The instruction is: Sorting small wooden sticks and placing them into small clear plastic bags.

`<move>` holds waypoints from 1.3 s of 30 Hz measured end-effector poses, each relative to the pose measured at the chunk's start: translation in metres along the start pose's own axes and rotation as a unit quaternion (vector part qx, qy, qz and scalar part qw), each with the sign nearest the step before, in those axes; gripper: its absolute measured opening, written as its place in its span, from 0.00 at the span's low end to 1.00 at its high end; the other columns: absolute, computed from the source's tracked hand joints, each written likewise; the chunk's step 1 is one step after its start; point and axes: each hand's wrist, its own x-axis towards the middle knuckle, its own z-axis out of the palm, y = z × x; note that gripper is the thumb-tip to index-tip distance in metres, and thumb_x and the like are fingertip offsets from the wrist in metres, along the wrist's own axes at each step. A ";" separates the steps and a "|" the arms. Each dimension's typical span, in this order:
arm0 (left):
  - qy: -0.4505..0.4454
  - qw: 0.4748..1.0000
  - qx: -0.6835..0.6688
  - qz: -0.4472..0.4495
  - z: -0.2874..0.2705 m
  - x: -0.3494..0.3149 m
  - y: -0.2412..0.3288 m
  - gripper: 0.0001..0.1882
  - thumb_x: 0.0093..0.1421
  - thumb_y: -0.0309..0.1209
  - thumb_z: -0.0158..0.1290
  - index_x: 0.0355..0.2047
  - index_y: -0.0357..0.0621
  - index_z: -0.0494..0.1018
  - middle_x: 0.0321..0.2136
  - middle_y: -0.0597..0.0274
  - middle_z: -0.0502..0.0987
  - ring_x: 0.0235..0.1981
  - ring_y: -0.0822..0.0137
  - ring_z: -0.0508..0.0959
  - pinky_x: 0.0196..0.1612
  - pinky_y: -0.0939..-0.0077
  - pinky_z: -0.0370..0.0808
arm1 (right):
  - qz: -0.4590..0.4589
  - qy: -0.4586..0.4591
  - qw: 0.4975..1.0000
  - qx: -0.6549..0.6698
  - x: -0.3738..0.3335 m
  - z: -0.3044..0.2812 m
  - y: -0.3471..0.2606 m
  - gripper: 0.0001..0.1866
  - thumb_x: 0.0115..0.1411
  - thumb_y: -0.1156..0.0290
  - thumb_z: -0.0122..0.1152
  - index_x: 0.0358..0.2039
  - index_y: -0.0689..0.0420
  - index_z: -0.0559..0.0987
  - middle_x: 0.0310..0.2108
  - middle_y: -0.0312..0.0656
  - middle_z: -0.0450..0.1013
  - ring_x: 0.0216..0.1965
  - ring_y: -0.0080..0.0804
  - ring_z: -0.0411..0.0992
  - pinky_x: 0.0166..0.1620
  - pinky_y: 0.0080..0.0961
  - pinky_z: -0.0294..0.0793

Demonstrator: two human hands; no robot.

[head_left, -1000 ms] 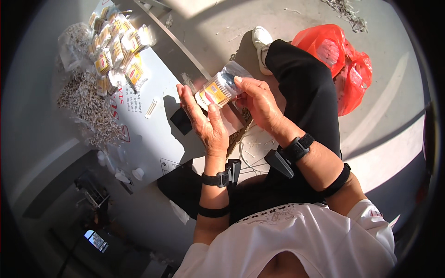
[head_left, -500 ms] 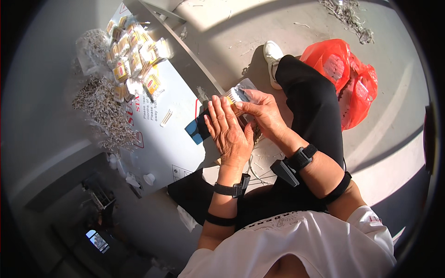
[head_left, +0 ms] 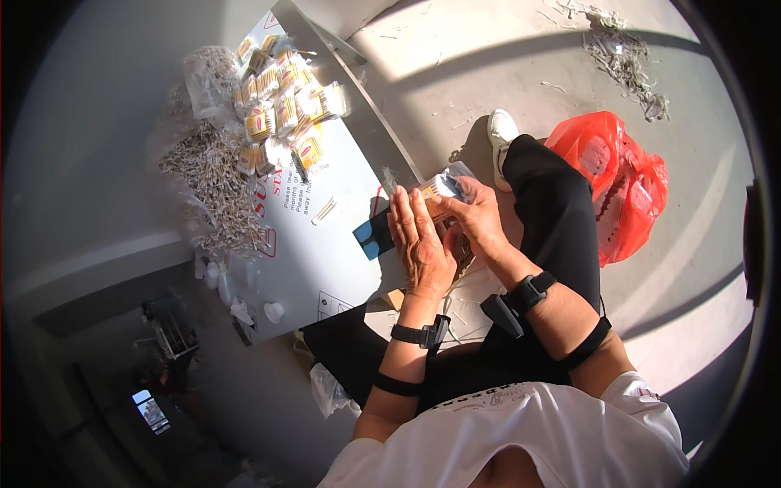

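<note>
My right hand (head_left: 480, 221) grips a small clear packet of cotton swabs (head_left: 442, 188), its thumb lying across the near side. Beside it my left hand (head_left: 425, 252) is held flat, fingers straight and together, its palm side turned toward the packet. The packet's left end is partly hidden behind the left fingers, and the palm cannot be seen. Both hands are over the near right edge of a white board (head_left: 325, 268) with printing on it. On that board lie a pile of filled swab packets (head_left: 285, 102) and a heap of loose cotton swabs (head_left: 215, 179).
A few single swabs (head_left: 324, 211) and a small white cap-like piece (head_left: 274, 311) lie on the board. A red plastic bag (head_left: 606, 175) stands on the floor at the right, past my leg. Floor litter (head_left: 622, 61) lies at the far right. A lit phone screen (head_left: 150, 412) shows at lower left.
The whole view has shifted, so the scene sits farther right and lower. My right hand still holds the packet, with the left hand flat beside it.
</note>
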 end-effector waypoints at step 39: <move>0.026 0.999 0.012 -0.037 0.002 -0.016 -0.017 0.43 0.55 0.27 0.56 0.67 0.36 0.47 0.68 0.45 0.48 0.68 0.50 0.54 0.67 0.45 0.47 | 0.015 -0.026 0.999 -0.030 -0.007 -0.015 0.003 0.12 0.50 0.79 0.66 0.37 0.63 0.78 0.29 0.37 0.77 0.26 0.18 0.71 0.31 0.16 0.71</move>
